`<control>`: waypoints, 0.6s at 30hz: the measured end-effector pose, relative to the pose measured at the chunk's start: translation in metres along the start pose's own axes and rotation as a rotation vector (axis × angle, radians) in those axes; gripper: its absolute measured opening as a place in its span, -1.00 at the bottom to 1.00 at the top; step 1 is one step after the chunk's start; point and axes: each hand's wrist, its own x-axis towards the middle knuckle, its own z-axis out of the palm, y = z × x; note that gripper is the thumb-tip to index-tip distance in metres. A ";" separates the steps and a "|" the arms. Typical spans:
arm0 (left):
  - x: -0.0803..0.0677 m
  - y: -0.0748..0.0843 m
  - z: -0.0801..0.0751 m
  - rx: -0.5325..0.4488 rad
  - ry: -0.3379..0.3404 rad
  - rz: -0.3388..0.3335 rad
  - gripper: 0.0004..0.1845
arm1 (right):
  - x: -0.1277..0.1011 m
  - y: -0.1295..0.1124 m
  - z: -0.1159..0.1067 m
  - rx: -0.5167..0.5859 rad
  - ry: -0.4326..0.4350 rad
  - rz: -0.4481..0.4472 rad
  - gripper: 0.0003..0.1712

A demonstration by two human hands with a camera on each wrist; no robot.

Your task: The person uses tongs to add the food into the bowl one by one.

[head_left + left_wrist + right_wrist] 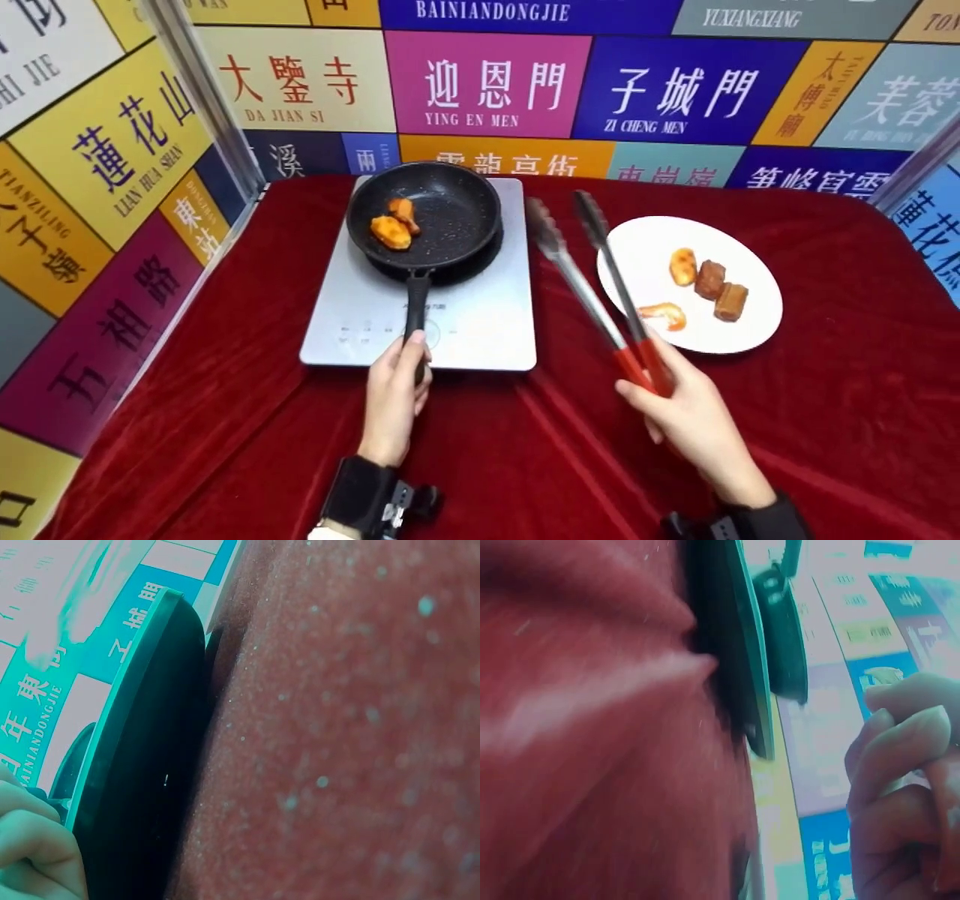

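My left hand (401,367) grips the black handle of a frying pan (457,217). The pan sits on a flat silver induction cooktop (495,322) with two browned food pieces (391,232) at its left side. In my right hand (690,412) are metal tongs (577,281) with red grips, held by those grips. Their two arms stand apart with nothing between the tips, which point away from me between cooktop and plate. One arm overlaps the left rim of a white plate (720,236). In the left wrist view, curled fingers (37,847) show beside the cooktop's dark side.
On the plate lie a shrimp (666,315), a yellow-browned piece (682,267) and two brown chunks (720,291). A dark red velvet cloth (225,420) with folds covers the table. Colourful panels with lettering (487,82) stand behind it, with metal posts at both back corners.
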 end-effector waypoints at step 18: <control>0.002 -0.003 0.002 -0.004 -0.004 0.010 -0.48 | -0.005 0.043 -0.041 0.033 0.079 0.023 -0.08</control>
